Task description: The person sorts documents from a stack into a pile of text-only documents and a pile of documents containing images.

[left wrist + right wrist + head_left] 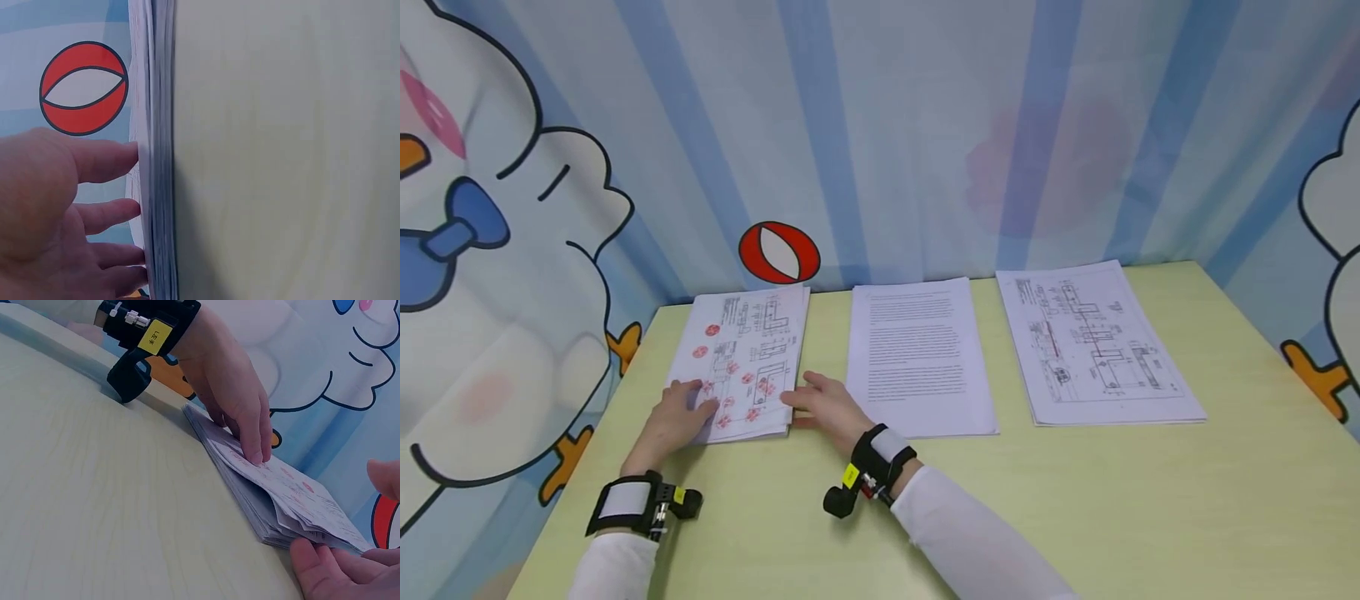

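Note:
At the left of the table lies a stack of printed sheets [760, 333], its top page a technical drawing with red stamp marks. My left hand [673, 421] rests on the stack's near left part, fingertips touching the top page and thumb spread. In the left wrist view the fingertips [119, 159] meet the face of the stack [161, 187], seen edge-on. My right hand [831, 404] is at the stack's near right edge with its fingers against the side. The right wrist view shows these fingers [325, 565] below the slightly lifted upper sheets [287, 487], the thumb raised apart.
A stack of text pages [917, 358] lies in the middle, close to the right hand. Another stack with a technical drawing [1097, 350] lies to the right. A printed curtain [917, 150] hangs along the back edge of the pale table [1150, 500].

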Demonstrator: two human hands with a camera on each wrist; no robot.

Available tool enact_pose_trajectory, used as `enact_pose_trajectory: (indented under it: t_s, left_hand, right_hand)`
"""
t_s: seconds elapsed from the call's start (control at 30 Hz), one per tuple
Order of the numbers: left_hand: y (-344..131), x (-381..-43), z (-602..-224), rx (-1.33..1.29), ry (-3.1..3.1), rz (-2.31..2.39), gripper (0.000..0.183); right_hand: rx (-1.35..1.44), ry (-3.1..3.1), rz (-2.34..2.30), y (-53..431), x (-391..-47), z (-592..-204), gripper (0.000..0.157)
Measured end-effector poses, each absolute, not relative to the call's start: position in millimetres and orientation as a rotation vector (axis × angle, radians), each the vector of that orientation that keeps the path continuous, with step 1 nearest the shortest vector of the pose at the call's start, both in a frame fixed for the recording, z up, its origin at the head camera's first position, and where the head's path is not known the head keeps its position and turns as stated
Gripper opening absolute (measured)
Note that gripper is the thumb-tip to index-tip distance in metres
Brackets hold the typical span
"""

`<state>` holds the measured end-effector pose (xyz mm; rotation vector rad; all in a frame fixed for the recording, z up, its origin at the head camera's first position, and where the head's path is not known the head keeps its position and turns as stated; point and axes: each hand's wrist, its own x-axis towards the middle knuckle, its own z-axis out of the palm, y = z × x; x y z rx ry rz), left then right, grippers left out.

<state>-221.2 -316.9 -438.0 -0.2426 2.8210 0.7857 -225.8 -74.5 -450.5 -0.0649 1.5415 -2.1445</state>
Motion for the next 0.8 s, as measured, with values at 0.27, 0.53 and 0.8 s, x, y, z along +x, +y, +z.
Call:
enact_pose_trajectory:
  t_s: [0.27,0.53,0.8]
  left_hand:
    - [-310,-221,-440,-0.179,2.867,0.754,0.063]
    - [-300,-219,-443,-0.101,2.865,0.787,0.066]
    - [-283,-215,-439,-0.100,2.873,0.844,0.064]
  right_hand:
    - [-0.040,1.590,-2.157,-76,-228,-451,0.075]
    - [-0.035,1.640,-2.147,-74,-232,-455,0.041]
    - [0.007,1.728,-2.132,-73,-234,-458,0.034]
